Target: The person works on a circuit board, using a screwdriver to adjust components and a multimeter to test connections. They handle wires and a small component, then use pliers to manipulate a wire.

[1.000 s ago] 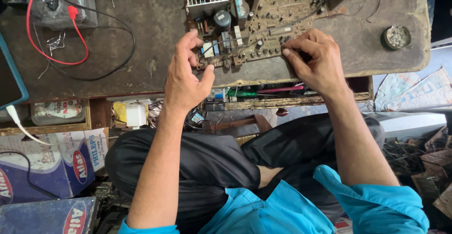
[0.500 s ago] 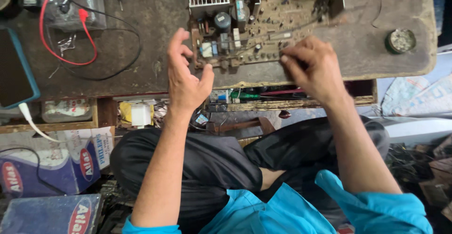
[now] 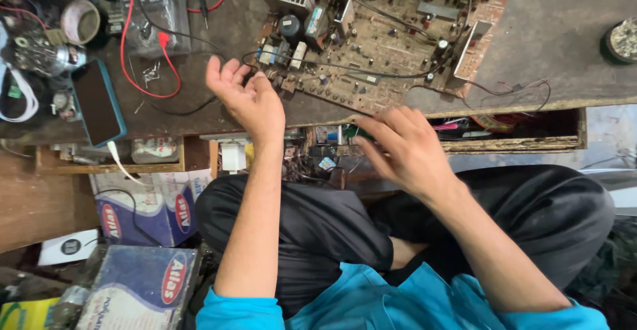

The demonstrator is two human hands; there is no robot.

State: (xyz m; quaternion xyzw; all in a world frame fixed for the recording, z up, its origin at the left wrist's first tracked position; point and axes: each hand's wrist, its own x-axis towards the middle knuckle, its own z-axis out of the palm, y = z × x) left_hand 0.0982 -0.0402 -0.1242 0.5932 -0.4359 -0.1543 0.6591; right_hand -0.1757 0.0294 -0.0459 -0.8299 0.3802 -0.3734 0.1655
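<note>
One brown component-crowded circuit board (image 3: 391, 38) lies on the grey worktop (image 3: 564, 44). Left hand (image 3: 245, 97) touches its near-left corner, grip wide, empty. Right hand (image 3: 405, 151) hovers at the worktop edge, fingers loosely spread, empty. One dark phone (image 3: 98, 102) lies left.

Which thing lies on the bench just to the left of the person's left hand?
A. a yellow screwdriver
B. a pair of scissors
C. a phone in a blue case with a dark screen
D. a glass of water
C: a phone in a blue case lies flat with its dark screen up, left of the left hand, which is at the near corner of the circuit board.
</note>
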